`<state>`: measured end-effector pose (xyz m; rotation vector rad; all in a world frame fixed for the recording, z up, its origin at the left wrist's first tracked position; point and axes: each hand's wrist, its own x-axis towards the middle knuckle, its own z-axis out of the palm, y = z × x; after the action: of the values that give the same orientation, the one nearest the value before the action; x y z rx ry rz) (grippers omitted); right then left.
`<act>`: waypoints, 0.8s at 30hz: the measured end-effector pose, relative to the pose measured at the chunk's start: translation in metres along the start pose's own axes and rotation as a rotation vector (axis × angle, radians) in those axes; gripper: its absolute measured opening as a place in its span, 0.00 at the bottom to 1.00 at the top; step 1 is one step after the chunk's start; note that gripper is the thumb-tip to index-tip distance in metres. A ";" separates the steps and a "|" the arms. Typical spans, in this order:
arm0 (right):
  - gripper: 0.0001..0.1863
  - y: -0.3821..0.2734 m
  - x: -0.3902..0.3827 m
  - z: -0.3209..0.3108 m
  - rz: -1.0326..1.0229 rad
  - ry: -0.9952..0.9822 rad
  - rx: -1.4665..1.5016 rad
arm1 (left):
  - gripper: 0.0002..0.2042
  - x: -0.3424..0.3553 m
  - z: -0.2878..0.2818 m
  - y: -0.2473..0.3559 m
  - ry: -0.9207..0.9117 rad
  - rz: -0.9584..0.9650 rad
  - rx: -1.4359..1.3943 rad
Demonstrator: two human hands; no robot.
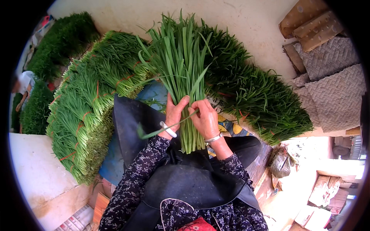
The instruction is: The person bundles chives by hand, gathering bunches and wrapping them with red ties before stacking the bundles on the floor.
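Note:
A thick bunch of garlic chives (pixel 183 65) stands over my lap, its green leaves fanning away from me and its pale stems toward me. My left hand (pixel 175 113) is closed round its left side, thumb pressed across the stems. On the right side, my right hand (pixel 205 118) has its fingers curled, pinching one long loose chive leaf (pixel 156 133). That leaf crosses in front of the stems and over my left wrist. Tied chive bundles (pixel 86 100) with red bands are stacked at my left. Darker chives (pixel 254 92) form a long pile at my right.
A black apron (pixel 192 184) covers my lap. Blue sheeting (pixel 111 158) lies under the left stack. Textured grey mats (pixel 335 96) and cardboard (pixel 320 27) lie at far right, a crumpled bag (pixel 280 161) nearer. Another person (pixel 26 84) is beside more chives at far left.

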<state>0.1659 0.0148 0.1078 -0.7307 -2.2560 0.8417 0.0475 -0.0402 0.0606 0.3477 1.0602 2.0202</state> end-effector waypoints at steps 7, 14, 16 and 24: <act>0.08 -0.026 -0.041 -0.018 -0.324 -0.404 -0.031 | 0.24 0.012 -0.005 0.002 -0.013 -0.055 -0.171; 0.10 -0.028 -0.068 -0.087 -0.041 -1.099 -0.504 | 0.27 0.034 -0.026 0.021 0.054 0.104 -0.164; 0.11 -0.029 -0.049 -0.092 -0.212 -0.684 -0.352 | 0.27 0.033 -0.026 0.026 0.045 0.122 -0.171; 0.10 -0.035 0.010 0.008 -0.473 -0.022 -0.376 | 0.30 0.024 -0.006 0.038 0.109 0.200 -0.057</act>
<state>0.1440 -0.0042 0.1312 -0.3132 -2.4888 0.2044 0.0085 -0.0379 0.0839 0.3275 1.0675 2.2652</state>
